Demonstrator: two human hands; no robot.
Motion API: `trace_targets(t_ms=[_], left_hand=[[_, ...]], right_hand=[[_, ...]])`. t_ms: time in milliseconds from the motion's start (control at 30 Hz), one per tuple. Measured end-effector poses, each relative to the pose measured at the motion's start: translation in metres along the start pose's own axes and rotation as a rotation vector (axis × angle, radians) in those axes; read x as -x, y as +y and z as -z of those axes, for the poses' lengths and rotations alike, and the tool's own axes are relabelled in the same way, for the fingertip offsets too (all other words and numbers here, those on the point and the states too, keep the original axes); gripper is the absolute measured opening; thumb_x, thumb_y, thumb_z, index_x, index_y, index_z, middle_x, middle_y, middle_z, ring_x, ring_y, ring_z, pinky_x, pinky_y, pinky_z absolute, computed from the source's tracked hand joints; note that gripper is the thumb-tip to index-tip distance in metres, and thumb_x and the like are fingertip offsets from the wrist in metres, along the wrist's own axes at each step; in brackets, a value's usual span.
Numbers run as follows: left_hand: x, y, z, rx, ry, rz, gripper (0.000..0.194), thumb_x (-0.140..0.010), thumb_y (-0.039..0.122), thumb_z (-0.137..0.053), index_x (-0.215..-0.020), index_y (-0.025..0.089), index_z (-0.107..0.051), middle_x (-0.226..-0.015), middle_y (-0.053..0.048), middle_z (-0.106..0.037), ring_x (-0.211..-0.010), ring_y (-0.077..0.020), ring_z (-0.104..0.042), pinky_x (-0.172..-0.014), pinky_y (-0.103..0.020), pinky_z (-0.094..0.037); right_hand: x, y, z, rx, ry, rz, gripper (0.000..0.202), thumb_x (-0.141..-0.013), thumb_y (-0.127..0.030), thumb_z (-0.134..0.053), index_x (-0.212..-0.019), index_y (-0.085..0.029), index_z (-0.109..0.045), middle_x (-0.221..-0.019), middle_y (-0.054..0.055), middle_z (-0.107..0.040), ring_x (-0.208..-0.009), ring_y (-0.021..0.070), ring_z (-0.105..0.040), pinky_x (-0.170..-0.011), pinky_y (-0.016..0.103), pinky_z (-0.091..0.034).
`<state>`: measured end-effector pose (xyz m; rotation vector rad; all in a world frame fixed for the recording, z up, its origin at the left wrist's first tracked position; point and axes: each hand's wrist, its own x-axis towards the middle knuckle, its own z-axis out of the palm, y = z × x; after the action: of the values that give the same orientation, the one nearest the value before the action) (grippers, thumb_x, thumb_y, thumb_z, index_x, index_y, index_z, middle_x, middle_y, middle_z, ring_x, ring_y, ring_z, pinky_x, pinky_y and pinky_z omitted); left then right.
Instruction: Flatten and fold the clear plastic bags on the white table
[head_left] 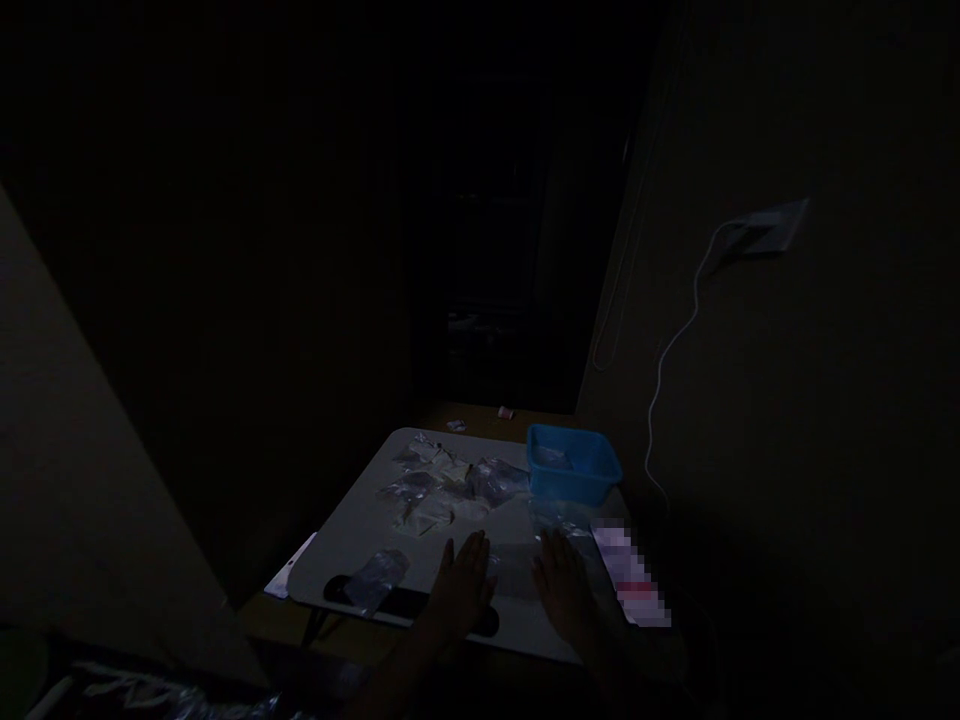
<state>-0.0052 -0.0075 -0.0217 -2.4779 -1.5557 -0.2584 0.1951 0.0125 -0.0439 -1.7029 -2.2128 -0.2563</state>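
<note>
In dim light, my left hand [463, 583] rests low over the white folding table [345, 530], fingers stretched out, close to the dark slot at its front edge. To its right, my right hand [562, 583] lies palm down with fingers extended. A faint, flat sheet that looks like a clear plastic bag [517, 572] spreads between the two hands; its outline is hard to make out. Beyond my right fingertips lies another clear plastic bag [559, 516]. Neither hand appears to grip anything.
Several crumpled clear bags [442, 485], some with pale contents, lie at the table's back left. A single bag [379, 578] is at the front left. A blue basket [574, 487] stands back right, near a blurred-out flat object [631, 575]. A white cable [660, 380] hangs along the wall.
</note>
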Motion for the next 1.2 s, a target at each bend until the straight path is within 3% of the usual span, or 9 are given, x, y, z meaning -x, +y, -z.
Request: trace_targets(t_ms=[133, 300, 533, 700, 833, 967, 1200], left_hand=[[0.002, -0.004, -0.004, -0.038, 0.022, 0.003, 0.049, -0.089, 0.038, -0.019, -0.13, 0.014, -0.03, -0.134, -0.011, -0.032, -0.122, -0.0222, -0.029, -0.096, -0.045, -0.023], [0.004, -0.01, -0.01, -0.066, 0.052, -0.002, 0.048, -0.089, 0.038, -0.02, -0.13, 0.016, -0.03, -0.133, -0.01, -0.033, -0.122, -0.022, -0.03, -0.097, -0.043, -0.022], [0.005, -0.012, -0.011, -0.035, 0.026, -0.006, 0.05, -0.088, 0.038, -0.018, -0.13, 0.013, -0.029, -0.134, -0.012, -0.031, -0.123, -0.0221, -0.027, -0.097, -0.045, -0.021], [0.005, -0.01, -0.006, -0.019, -0.004, 0.008, 0.049, -0.089, 0.037, -0.019, -0.131, 0.015, -0.028, -0.134, -0.011, -0.031, -0.124, -0.0227, -0.026, -0.097, -0.046, -0.02], [0.006, -0.009, -0.002, -0.017, -0.062, 0.018, 0.049, -0.087, 0.037, -0.022, -0.132, 0.016, -0.024, -0.136, -0.009, -0.027, -0.125, -0.0229, -0.023, -0.098, -0.046, -0.018], [0.006, -0.009, 0.0, -0.005, -0.071, 0.021, 0.05, -0.087, 0.037, -0.021, -0.132, 0.015, -0.025, -0.136, -0.011, -0.027, -0.124, -0.0237, -0.024, -0.098, -0.047, -0.018], [0.006, -0.008, -0.002, 0.017, 0.016, 0.025, 0.049, -0.089, 0.038, -0.017, -0.13, 0.014, -0.029, -0.135, -0.011, -0.03, -0.124, -0.0229, -0.026, -0.098, -0.047, -0.019]], right_hand=[[-0.011, -0.009, 0.0, -0.075, 0.003, 0.076, 0.05, -0.088, -0.037, -0.019, -0.13, -0.012, -0.03, -0.135, 0.01, -0.03, -0.125, 0.0196, -0.024, -0.1, 0.035, -0.024], [-0.014, -0.01, 0.006, -0.091, -0.064, 0.06, 0.052, -0.087, -0.038, -0.019, -0.13, -0.009, -0.029, -0.135, 0.011, -0.031, -0.124, 0.0182, -0.025, -0.1, 0.032, -0.024], [-0.015, -0.023, 0.03, -0.043, -0.063, -0.006, 0.048, -0.086, -0.031, -0.021, -0.128, -0.013, -0.033, -0.135, 0.009, -0.031, -0.125, 0.0218, -0.023, -0.101, 0.044, -0.014], [-0.015, -0.058, 0.038, -0.119, -0.127, 0.249, 0.048, -0.088, -0.036, -0.017, -0.131, -0.017, -0.027, -0.137, 0.004, -0.027, -0.127, 0.0178, -0.018, -0.103, 0.04, -0.011], [-0.013, -0.073, 0.031, -0.14, -0.193, 0.28, 0.052, -0.088, -0.041, -0.011, -0.131, -0.017, -0.025, -0.137, 0.006, -0.025, -0.127, 0.0187, -0.016, -0.102, 0.045, -0.009], [-0.01, -0.064, 0.028, -0.137, -0.229, 0.237, 0.053, -0.088, -0.041, -0.009, -0.132, -0.016, -0.024, -0.138, 0.007, -0.024, -0.128, 0.019, -0.015, -0.102, 0.048, -0.006], [-0.004, -0.034, 0.032, -0.095, -0.196, 0.132, 0.052, -0.088, -0.038, -0.012, -0.128, -0.013, -0.032, -0.135, 0.011, -0.029, -0.125, 0.0215, -0.023, -0.1, 0.051, 0.002]])
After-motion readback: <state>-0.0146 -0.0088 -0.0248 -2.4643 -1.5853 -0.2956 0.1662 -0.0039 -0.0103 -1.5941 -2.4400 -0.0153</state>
